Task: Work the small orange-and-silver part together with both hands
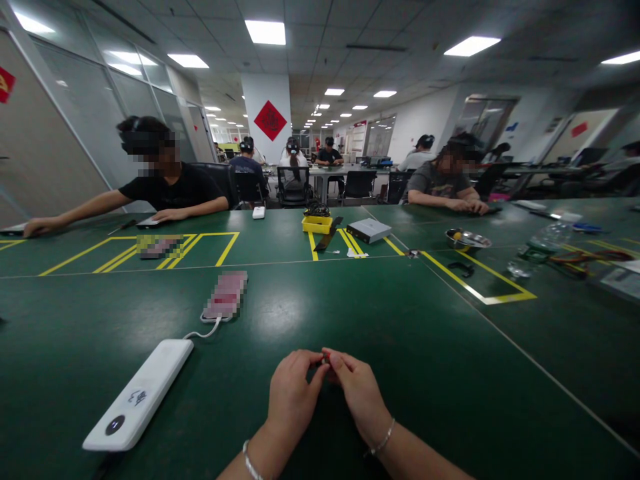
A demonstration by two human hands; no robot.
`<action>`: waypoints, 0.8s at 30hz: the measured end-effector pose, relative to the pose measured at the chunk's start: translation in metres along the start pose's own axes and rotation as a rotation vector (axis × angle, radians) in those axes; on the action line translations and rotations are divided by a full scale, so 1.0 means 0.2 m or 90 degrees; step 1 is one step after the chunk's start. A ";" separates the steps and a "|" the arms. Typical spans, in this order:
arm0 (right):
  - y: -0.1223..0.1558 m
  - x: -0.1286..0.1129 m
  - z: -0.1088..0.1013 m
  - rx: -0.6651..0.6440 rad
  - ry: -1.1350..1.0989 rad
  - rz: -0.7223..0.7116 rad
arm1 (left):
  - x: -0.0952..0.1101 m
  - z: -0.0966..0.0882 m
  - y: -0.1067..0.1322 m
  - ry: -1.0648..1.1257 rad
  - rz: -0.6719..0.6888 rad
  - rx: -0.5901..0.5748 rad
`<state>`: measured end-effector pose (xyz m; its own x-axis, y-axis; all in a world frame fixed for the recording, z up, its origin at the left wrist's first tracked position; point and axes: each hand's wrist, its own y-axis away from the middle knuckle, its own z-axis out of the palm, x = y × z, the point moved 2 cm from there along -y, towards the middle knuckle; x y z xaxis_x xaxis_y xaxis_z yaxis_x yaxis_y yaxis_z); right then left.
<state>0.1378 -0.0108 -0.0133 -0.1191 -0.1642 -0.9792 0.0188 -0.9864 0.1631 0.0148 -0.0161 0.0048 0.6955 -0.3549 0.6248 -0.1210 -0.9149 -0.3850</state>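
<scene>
Both my hands meet fingertip to fingertip just above the green table (280,427), low in the head view. My left hand (296,388) is closed in a pinch. My right hand (357,387) pinches from the other side, thumb and forefinger together. Between the fingertips sits a tiny object with a bit of red and a pale spot (326,359), mostly hidden and too small to name. To the left lie a white power bank (145,393) and a phone (226,297), joined by a white cable (204,332).
A yellow tray (317,225) and a grey box (369,231) stand mid-table. On the right are a metal bowl (468,239), a plastic bottle (545,243) and wires (575,260). Across the table sit a person in black (170,187) and a person in grey (445,183).
</scene>
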 end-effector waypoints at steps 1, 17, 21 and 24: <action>0.01 0.00 0.00 -0.002 0.023 -0.019 | 0.00 0.00 0.00 -0.009 0.003 0.008; -0.02 -0.05 -0.02 -0.047 -0.017 0.024 | -0.03 0.03 0.00 0.058 -0.009 0.008; -0.13 -0.14 -0.19 0.036 0.059 -0.008 | -0.03 0.02 0.00 0.077 -0.013 0.014; -0.22 -0.25 -0.51 0.196 0.305 -0.075 | -0.04 0.01 0.00 0.077 -0.048 0.003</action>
<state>0.2437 0.0400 0.0171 0.3610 -0.1061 -0.9265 -0.2660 -0.9640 0.0068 0.0104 -0.0128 -0.0022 0.6117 -0.3064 0.7294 -0.0679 -0.9389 -0.3375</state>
